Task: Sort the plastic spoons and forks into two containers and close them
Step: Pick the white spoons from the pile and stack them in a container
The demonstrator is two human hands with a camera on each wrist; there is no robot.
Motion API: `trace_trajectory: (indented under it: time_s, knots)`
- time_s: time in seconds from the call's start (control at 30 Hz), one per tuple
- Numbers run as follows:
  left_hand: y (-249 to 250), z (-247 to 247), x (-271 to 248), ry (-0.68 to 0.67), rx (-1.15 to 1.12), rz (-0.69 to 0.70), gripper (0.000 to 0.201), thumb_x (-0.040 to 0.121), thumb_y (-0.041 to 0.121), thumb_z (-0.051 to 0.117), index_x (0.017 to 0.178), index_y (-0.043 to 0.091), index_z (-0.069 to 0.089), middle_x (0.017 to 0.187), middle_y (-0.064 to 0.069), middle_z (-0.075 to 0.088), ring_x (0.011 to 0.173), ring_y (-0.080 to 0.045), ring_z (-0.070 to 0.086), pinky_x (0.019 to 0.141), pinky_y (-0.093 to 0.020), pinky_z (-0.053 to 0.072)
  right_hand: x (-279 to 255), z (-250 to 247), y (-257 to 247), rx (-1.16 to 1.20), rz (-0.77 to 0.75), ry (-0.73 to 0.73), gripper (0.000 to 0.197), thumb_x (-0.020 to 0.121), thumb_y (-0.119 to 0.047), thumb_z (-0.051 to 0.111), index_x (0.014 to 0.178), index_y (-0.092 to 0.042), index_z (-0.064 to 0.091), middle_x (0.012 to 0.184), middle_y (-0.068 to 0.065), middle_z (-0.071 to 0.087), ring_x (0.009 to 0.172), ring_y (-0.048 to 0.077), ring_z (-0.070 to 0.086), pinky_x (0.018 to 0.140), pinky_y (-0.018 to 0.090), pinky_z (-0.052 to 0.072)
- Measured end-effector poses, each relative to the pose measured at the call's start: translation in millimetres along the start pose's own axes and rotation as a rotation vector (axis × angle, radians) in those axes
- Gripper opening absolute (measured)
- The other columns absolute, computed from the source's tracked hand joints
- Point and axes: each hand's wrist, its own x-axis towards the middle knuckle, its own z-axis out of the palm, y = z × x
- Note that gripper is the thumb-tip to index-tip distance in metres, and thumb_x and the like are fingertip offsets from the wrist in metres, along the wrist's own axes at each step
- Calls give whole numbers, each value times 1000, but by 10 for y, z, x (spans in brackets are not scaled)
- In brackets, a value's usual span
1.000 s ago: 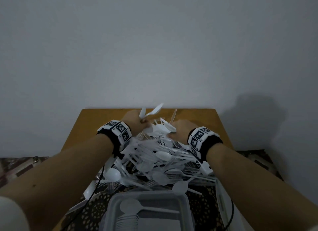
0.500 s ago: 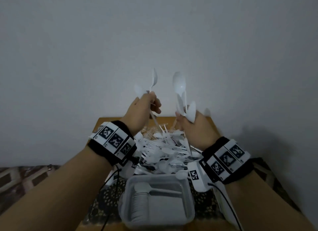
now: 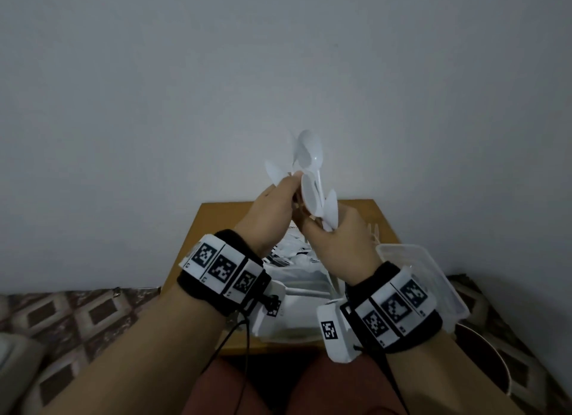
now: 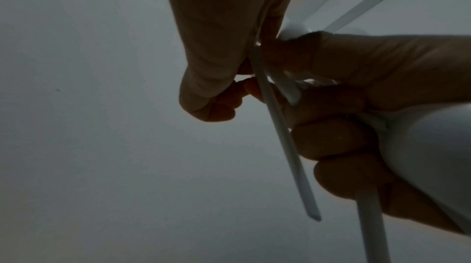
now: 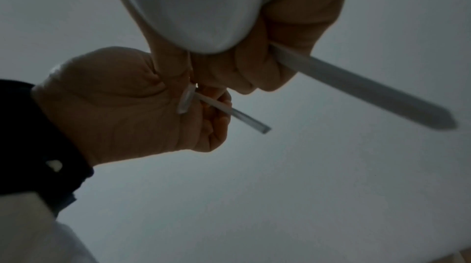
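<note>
Above the wooden table, both hands meet, raised before the wall. Below them sit a container and a heap of cutlery. Right hand clasps a bunch of spoons; left hand pinches their handles.

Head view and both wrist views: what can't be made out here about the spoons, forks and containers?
- Cutlery pile, head view: mostly hidden behind both wrists; spoons and forks cannot be told apart.
- Near container, head view: contents covered by the wristbands.
- Right container, head view: partly behind the right hand; contents unclear.
- Spoons held by the left hand: count unclear, overlapping; wrist views dark, cropped.
</note>
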Motion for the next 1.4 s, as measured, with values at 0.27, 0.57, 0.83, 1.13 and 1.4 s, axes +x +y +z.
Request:
trace_trajectory:
  time_s: [0.27,0.57,0.83,1.13,1.4]
  knots:
    - [134,110,-406,-63,-226,-38,42,104,35,36,121,4,60,114,-16,67,109,-24,65,95,-34,50,-310,77,-175,11,-40,111,31,89,-21,65,62,-9,55,48,-7,44,47,8,40,44,21,31]
    - [109,-15,-559,38,-55,3,34,103,21,45,99,-5,67,90,-19,69,81,-24,68,76,-31,57,-356,23,-311,-24,54,13,28,90,-16,64,70,3,58,52,-4,49,49,4,43,47,14,36]
    - [-27,-41,-358,191,-369,-110,24,97,4,41,83,6,61,65,-5,69,64,-17,68,59,-29,54,-176,96,-297,-528,53,-199,34,95,-33,54,67,-14,55,57,-2,53,50,13,47,42,17,28]
    - [-274,-353,-193,270,-92,-110,27,102,9,33,97,-2,57,76,-15,64,71,-29,66,68,-36,58,68,93,-125,-474,79,-417,34,98,-37,53,73,-13,59,56,-6,42,45,6,32,49,23,28]
    - [-416,-825,-182,420,14,-136,35,96,49,42,79,19,48,47,12,31,38,-8,27,37,-17,25,637,-241,619,-795,304,-405,27,96,-38,55,98,-13,65,84,4,65,67,18,56,60,29,41]
